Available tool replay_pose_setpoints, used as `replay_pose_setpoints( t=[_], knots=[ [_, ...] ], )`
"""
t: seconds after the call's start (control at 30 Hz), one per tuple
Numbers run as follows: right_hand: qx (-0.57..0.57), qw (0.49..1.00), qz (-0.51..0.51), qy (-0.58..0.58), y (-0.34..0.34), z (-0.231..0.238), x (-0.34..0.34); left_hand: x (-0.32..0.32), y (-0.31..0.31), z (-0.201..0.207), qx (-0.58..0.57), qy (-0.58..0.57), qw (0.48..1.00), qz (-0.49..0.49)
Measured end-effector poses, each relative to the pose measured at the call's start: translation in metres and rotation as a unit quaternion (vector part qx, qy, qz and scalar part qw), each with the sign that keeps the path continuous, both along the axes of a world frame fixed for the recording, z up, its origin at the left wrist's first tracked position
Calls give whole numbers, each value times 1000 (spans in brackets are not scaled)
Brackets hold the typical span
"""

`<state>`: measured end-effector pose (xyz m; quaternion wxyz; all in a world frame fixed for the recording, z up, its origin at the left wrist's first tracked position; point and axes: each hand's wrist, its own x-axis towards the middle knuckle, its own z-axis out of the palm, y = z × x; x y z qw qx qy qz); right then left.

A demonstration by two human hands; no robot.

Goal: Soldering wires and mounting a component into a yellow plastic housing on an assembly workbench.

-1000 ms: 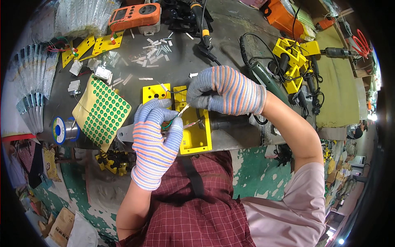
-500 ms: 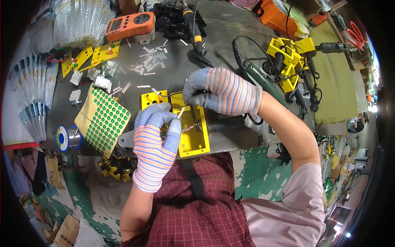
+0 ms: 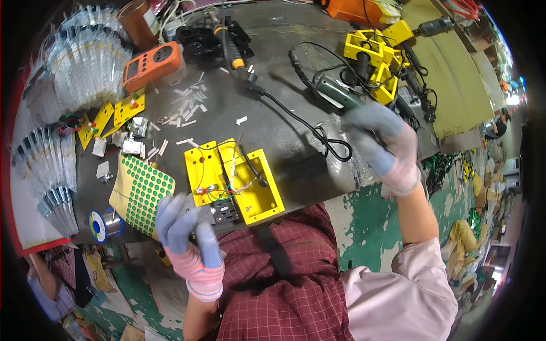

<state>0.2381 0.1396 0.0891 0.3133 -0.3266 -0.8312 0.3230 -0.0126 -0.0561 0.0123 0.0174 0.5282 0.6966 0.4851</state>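
A yellow plastic box (image 3: 277, 190), hollow side up, lies at the table's front edge, with a drilled yellow cover plate (image 3: 196, 162) beside it on the left. Thin red, green and white wires and a black cable (image 3: 253, 168) run between the two. My left hand (image 3: 190, 244), in a striped knit glove, is off the box at its lower left, with fingers apart and nothing visibly held. Far to the right, my gloved right hand (image 3: 389, 148) hovers next to a dark green corded tool (image 3: 335, 94). Motion smears its bent fingers, so whether they hold anything is unclear.
Small white sleeves (image 3: 187, 102) lie scattered behind the box. A soldering iron (image 3: 227, 48) with its cord extends across the back. An orange meter (image 3: 151, 65), green dot stickers (image 3: 142, 193) and a solder spool (image 3: 105, 225) stand left. Yellow housings (image 3: 384, 82) and a screwdriver (image 3: 435, 25) are at right.
Both hands have left the box: the right swung out to the right, the left drew back down and left. The thin white piece between them is no longer held there. The view has shifted.
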Motion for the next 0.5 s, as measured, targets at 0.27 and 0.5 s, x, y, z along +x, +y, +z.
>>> replay_pose_setpoints(
  t=[0.27, 0.5],
  knots=[
    [186, 934, -262, -158, -53, -57, 97, -7, -38, -6, 14, -32, 999, 37],
    [48, 881, -409, -231, -27, -84, 74, 21, -8, 7, 73, -14, 994, -81]
  ],
)
